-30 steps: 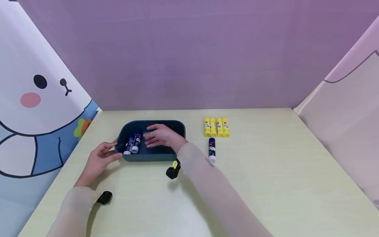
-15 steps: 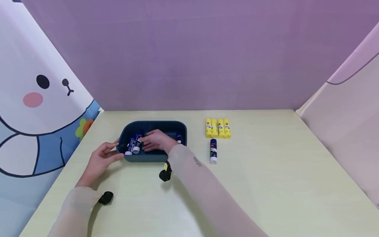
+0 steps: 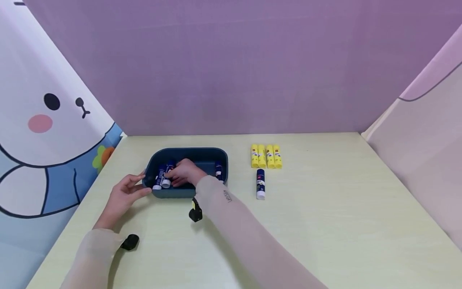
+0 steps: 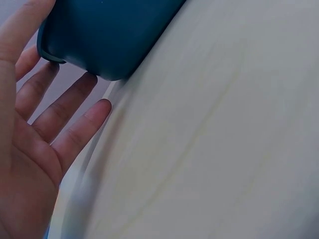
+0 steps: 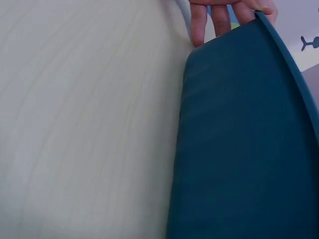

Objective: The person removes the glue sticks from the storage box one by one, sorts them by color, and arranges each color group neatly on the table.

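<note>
A dark teal bin (image 3: 180, 193) stands on the table, with its outer wall (image 5: 239, 134) filling much of the right wrist view. My left hand (image 3: 122, 196) holds the bin's left end between thumb and fingers; fingertips (image 4: 89, 77) touch its outside. Inside, at the left, two blue glue sticks with white ends lie side by side. My right hand (image 3: 185, 171) reaches into the bin and pinches the right one, a glue stick (image 3: 166, 182) partly covered by its fingers. Left of it lies the other glue stick (image 3: 159, 178). A third blue glue stick (image 3: 218, 170) is at the bin's right end.
On the table right of the bin, several yellow glue sticks (image 3: 266, 156) form a row. Just in front of them lies one blue glue stick (image 3: 260, 184). A purple backdrop (image 3: 238, 68) rises behind the table; a printed cloth (image 3: 43, 160) hangs at the left.
My right hand has moved left and down inside the bin, and its spread fingers have closed on a glue stick. The right-end glue stick has come into sight. My left hand stays put.
</note>
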A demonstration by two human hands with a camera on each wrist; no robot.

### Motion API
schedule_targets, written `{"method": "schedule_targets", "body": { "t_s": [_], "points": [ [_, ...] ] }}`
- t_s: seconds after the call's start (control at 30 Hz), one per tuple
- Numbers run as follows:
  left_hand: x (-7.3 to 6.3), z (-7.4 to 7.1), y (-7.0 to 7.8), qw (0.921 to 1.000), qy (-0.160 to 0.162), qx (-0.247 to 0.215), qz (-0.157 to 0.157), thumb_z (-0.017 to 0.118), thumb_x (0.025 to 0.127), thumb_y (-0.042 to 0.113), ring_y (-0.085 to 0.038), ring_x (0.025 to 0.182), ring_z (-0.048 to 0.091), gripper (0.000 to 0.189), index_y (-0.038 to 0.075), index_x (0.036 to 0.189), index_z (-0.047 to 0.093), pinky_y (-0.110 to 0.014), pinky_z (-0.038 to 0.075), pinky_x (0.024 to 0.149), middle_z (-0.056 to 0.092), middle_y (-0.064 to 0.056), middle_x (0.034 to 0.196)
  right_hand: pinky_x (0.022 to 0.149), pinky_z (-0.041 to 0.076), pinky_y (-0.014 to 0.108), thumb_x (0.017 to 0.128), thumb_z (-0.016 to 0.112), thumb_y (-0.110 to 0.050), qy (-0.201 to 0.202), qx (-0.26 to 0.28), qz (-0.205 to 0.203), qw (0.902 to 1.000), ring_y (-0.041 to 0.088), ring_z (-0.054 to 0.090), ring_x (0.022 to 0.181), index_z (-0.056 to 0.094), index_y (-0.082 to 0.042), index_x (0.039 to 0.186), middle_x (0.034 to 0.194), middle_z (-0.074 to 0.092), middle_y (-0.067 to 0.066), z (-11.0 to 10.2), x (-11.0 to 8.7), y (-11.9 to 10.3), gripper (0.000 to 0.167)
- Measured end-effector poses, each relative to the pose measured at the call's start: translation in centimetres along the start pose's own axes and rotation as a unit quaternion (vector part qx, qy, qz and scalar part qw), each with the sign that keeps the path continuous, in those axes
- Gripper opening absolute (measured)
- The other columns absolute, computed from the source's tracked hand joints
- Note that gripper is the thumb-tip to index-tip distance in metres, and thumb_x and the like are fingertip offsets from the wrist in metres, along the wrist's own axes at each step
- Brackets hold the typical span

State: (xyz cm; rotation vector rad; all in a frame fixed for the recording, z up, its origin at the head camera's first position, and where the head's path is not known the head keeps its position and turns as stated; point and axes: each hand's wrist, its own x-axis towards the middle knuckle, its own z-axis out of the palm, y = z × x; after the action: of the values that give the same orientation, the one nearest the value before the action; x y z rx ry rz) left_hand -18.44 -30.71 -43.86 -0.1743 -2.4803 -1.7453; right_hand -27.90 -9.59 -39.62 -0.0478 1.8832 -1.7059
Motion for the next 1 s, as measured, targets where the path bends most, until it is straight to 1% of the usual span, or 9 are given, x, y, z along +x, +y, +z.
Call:
{"method": "schedule_targets", "body": {
  "t_s": [0.07, 0.17, 0.27, 0.37, 0.5, 0.57, 0.67, 0.8, 1.0],
  "points": [
    [0.0, 0.0, 0.1, 1.0000, 0.000, 0.001, -0.005, 0.072, 0.093, 0.016, 0.006, 0.105, 0.060, 0.039, -0.002, 0.121, 0.051, -0.013, 0.049, 0.085, 0.048, -0.008, 0.150, 0.080, 0.058, 0.045, 0.085, 0.078, -0.001, 0.004, -0.013, -0.007, 0.9999, 0.042, 0.069, 0.094, 0.056, 0.012, 0.119, 0.080, 0.070, 0.018, 0.2, 0.2, 0.2, 0.043],
    [-0.1, 0.0, 0.2, 1.0000, 0.000, 0.001, -0.006, 0.072, 0.093, 0.016, 0.005, 0.105, 0.060, 0.039, -0.002, 0.121, 0.051, -0.013, 0.049, 0.085, 0.047, -0.010, 0.150, 0.076, 0.059, 0.043, 0.082, 0.080, 0.001, 0.012, -0.038, -0.011, 0.9991, 0.039, 0.071, 0.089, 0.061, 0.007, 0.102, 0.074, 0.068, 0.014, 0.4, 0.3, 0.4, 0.028],
    [-0.1, 0.1, 0.2, 1.0000, 0.000, 0.001, -0.004, 0.072, 0.093, 0.015, 0.004, 0.105, 0.061, 0.040, -0.002, 0.121, 0.051, -0.013, 0.050, 0.085, 0.047, -0.009, 0.150, 0.071, 0.060, 0.039, 0.081, 0.081, -0.001, 0.024, -0.071, -0.015, 0.9970, 0.035, 0.071, 0.084, 0.061, 0.004, 0.096, 0.074, 0.067, 0.012, 0.7, 0.1, 0.4, 0.025],
    [-0.1, 0.1, 0.2, 1.0000, 0.001, -0.001, -0.002, 0.072, 0.093, 0.014, 0.004, 0.105, 0.061, 0.039, -0.003, 0.121, 0.051, -0.014, 0.050, 0.084, 0.048, -0.007, 0.150, 0.070, 0.060, 0.038, 0.082, 0.081, -0.002, 0.027, -0.093, -0.017, 0.9951, 0.032, 0.071, 0.082, 0.062, 0.006, 0.106, 0.078, 0.067, 0.012, 0.9, -0.1, 0.4, 0.032],
    [-0.2, 0.1, 0.4, 1.0000, 0.002, -0.004, 0.004, 0.072, 0.093, 0.012, 0.005, 0.104, 0.061, 0.037, -0.002, 0.121, 0.052, -0.014, 0.051, 0.084, 0.047, -0.005, 0.150, 0.072, 0.060, 0.040, 0.082, 0.080, -0.001, 0.028, -0.096, -0.024, 0.9947, 0.032, 0.070, 0.082, 0.050, 0.007, 0.134, 0.089, 0.066, 0.013, 1.0, -0.3, 0.3, 0.060],
    [-0.2, 0.1, 0.5, 1.0000, 0.003, -0.005, 0.006, 0.071, 0.093, 0.011, 0.005, 0.104, 0.061, 0.037, -0.003, 0.121, 0.052, -0.014, 0.051, 0.084, 0.046, -0.006, 0.150, 0.072, 0.060, 0.042, 0.082, 0.080, 0.000, 0.033, -0.096, -0.028, 0.9944, 0.031, 0.069, 0.080, 0.044, 0.003, 0.142, 0.095, 0.064, 0.014, 1.1, -0.3, 0.2, 0.070],
    [-0.3, 0.1, 0.7, 1.0000, 0.004, -0.004, 0.008, 0.071, 0.093, 0.010, 0.005, 0.104, 0.061, 0.038, -0.004, 0.121, 0.051, -0.014, 0.051, 0.083, 0.047, -0.006, 0.149, 0.070, 0.060, 0.042, 0.081, 0.081, -0.001, 0.043, -0.111, -0.034, 0.9923, 0.029, 0.069, 0.077, 0.043, -0.002, 0.142, 0.098, 0.063, 0.013, 1.2, -0.3, 0.1, 0.072],
    [-0.4, 0.1, 0.6, 0.9999, 0.004, -0.009, 0.005, 0.071, 0.093, 0.009, 0.005, 0.104, 0.061, 0.039, -0.006, 0.122, 0.050, -0.014, 0.051, 0.083, 0.048, -0.003, 0.149, 0.066, 0.060, 0.040, 0.081, 0.082, -0.002, 0.049, -0.131, -0.040, 0.9894, 0.027, 0.069, 0.073, 0.042, -0.006, 0.140, 0.095, 0.064, 0.012, 1.4, -0.3, 0.2, 0.071],
    [-0.3, 0.1, 0.6, 0.9999, 0.004, -0.010, 0.003, 0.072, 0.093, 0.009, 0.006, 0.103, 0.061, 0.037, -0.003, 0.121, 0.051, -0.015, 0.052, 0.082, 0.049, 0.000, 0.148, 0.059, 0.059, 0.038, 0.080, 0.082, 0.002, 0.032, -0.124, -0.057, 0.9901, 0.028, 0.068, 0.068, 0.041, -0.013, 0.141, 0.095, 0.063, 0.013, 1.2, -0.4, 0.3, 0.075]
  ]
}}
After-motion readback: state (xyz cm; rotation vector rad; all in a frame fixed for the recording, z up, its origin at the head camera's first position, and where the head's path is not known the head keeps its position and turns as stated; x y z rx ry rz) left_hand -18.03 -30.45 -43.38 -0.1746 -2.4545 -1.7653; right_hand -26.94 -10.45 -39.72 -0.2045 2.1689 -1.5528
